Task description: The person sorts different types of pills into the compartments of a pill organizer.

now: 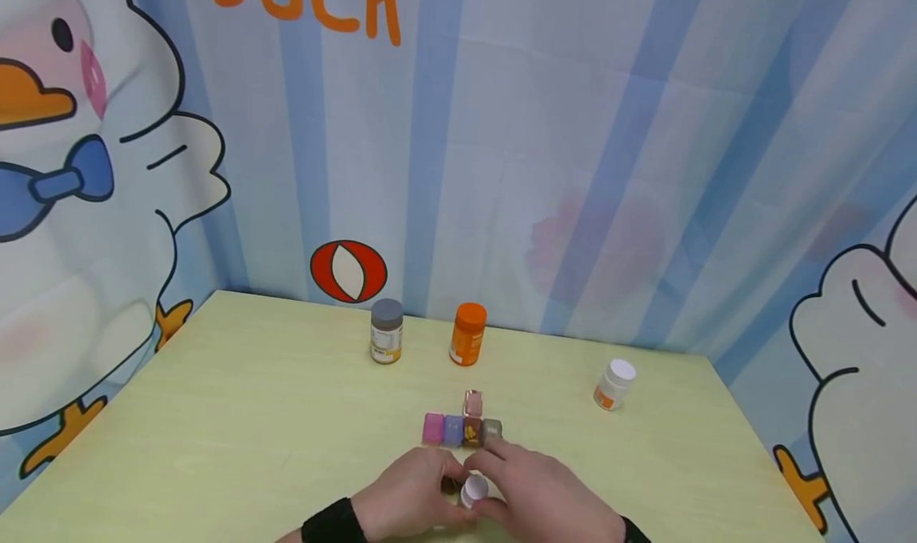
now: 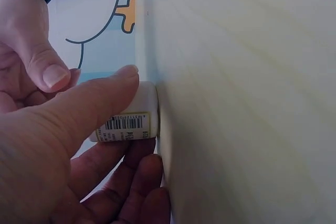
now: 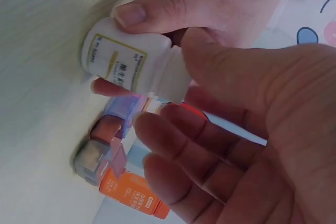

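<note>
Between my hands, a small white bottle (image 3: 118, 56) with a yellow-edged label stands on the table. My left hand (image 1: 408, 491) grips its body, the thumb on one side and fingers on the other. Around its white cap (image 1: 475, 489), the thumb and fingers of my right hand (image 1: 548, 491) pinch; the cap is still on the bottle. Just beyond the hands lies a row of small coloured boxes: pink (image 1: 433, 429), purple (image 1: 454, 431), brown (image 1: 471, 431) and grey (image 1: 491, 429). A pinkish see-through piece (image 1: 473, 404), perhaps a raised lid, sits behind the brown one.
A grey-capped bottle (image 1: 387, 332) and an orange bottle (image 1: 468, 334) stand near the table's back edge. Further right is another white bottle (image 1: 614, 384) with an orange label. A striped duck-print curtain (image 1: 501, 145) hangs behind the pale yellow table (image 1: 286, 400).
</note>
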The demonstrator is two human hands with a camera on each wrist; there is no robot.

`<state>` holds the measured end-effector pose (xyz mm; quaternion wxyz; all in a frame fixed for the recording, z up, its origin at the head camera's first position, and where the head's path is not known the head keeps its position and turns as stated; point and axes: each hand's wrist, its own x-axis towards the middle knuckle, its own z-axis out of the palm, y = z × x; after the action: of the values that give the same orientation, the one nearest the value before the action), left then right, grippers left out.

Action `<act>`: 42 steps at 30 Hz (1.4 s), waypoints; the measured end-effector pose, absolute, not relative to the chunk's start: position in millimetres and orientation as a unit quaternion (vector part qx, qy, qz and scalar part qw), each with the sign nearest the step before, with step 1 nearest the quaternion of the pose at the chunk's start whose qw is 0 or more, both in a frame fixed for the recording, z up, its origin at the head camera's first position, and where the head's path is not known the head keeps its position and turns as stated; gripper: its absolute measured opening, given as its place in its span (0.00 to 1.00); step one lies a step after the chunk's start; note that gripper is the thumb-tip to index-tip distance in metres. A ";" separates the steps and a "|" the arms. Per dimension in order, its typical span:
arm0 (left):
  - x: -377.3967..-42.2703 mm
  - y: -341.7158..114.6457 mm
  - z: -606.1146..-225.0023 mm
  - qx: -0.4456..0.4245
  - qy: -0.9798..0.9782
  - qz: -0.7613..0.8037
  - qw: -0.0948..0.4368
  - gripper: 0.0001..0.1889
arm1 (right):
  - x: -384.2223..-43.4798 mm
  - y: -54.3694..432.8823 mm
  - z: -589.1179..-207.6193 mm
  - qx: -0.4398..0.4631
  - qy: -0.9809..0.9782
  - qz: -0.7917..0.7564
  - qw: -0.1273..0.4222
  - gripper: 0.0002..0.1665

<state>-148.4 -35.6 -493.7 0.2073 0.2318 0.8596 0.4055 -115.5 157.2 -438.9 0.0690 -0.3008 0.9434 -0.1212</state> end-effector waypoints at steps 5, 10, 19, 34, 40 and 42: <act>-148.3 -35.8 -492.0 0.221 0.861 0.405 0.212 0.13 | -115.4 157.6 -439.2 -0.328 0.934 -0.122 0.069 0.12; -147.5 -35.0 -492.4 0.223 0.863 0.403 0.207 0.13 | -114.0 153.8 -441.1 -0.313 0.941 -0.108 0.065 0.11; -147.0 -34.8 -493.5 0.202 0.860 0.411 0.226 0.13 | -112.7 152.8 -438.2 -0.300 0.943 -0.117 0.083 0.13; -148.0 -35.6 -493.0 0.213 0.857 0.412 0.223 0.12 | -112.4 153.4 -442.2 -0.342 0.935 -0.090 0.024 0.12; -148.4 -35.1 -494.5 0.219 0.864 0.402 0.210 0.13 | -112.3 149.3 -441.2 -0.322 0.944 -0.056 0.038 0.14; -148.2 -35.0 -494.0 0.216 0.866 0.400 0.210 0.13 | -112.1 148.4 -441.0 -0.318 0.946 -0.049 0.038 0.13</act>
<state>-148.2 -35.0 -494.0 0.2096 0.2155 0.8657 0.4003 -112.1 148.4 -441.0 0.0379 -0.3182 0.9460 -0.0488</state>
